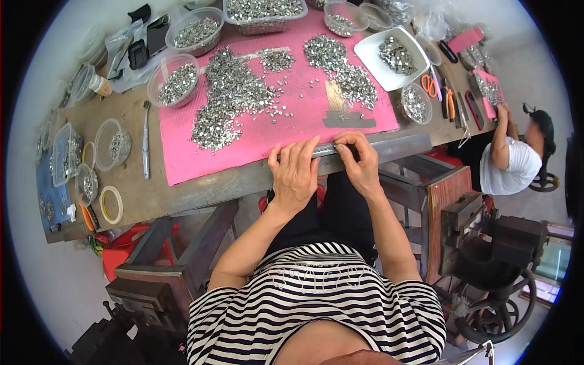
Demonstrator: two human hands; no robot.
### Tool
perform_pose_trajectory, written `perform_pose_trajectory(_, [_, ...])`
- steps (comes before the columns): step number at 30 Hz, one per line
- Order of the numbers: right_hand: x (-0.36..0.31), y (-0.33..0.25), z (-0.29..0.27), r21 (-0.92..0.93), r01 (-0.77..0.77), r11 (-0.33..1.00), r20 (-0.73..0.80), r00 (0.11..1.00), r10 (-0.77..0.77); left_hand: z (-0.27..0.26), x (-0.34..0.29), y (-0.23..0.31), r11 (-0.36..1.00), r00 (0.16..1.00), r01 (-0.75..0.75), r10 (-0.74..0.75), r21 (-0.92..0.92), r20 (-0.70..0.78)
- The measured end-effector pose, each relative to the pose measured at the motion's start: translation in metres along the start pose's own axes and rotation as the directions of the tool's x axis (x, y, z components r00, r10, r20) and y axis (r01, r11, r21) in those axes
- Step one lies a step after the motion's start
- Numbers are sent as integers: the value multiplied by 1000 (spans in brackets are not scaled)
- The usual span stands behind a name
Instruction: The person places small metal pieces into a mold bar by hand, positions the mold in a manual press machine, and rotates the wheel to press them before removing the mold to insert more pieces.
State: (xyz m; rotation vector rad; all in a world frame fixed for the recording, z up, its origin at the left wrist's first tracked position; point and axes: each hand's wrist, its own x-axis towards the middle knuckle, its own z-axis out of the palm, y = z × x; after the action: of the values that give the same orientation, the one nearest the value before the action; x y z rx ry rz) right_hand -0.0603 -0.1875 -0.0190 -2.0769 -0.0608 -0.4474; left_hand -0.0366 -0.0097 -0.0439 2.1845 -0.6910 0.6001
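At the front edge of the bench, a narrow dark strip (324,150) with a row of small silvery pieces along it lies between my hands. My left hand (296,175) has its fingers bent over the strip's left end. The right end is pinched between the thumb and fingers of my right hand (361,163). Beyond them a pink mat (261,140) carries a large heap of small metal pieces (234,91) and a smaller heap (356,84) to the right. Flat grey strips (348,121) lie just past my right hand, beside a gold-coloured piece (335,95).
Plastic tubs of metal pieces stand around the mat, including a round tub (175,80) and a white tray (373,56). Orange-handled scissors (429,86) and pliers (449,104) lie right; a slim tool (146,140) lies left. A co-worker (514,152) sits at the far right.
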Motion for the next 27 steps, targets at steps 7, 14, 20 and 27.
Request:
perform_pose_trajectory(7, [3,2,-1,-138,139,981,-23,989,-143,0,4,0,1000,1000,-4,3,-9,-7])
perform_pose_trajectory(14, [4,1,-12,-183,202,962,60,979,-195,-3,-2,3,1000,1000,21,-21,-18,19])
perform_pose_trajectory(20, [3,7,-9,-258,320,912,75,947,-311,-6,2,4,1000,1000,16,-16,5,17])
perform_pose_trajectory(27, [33,3,-26,-218,379,899,198,920,-339,-30,20,-1,993,988,72,-57,-98,146])
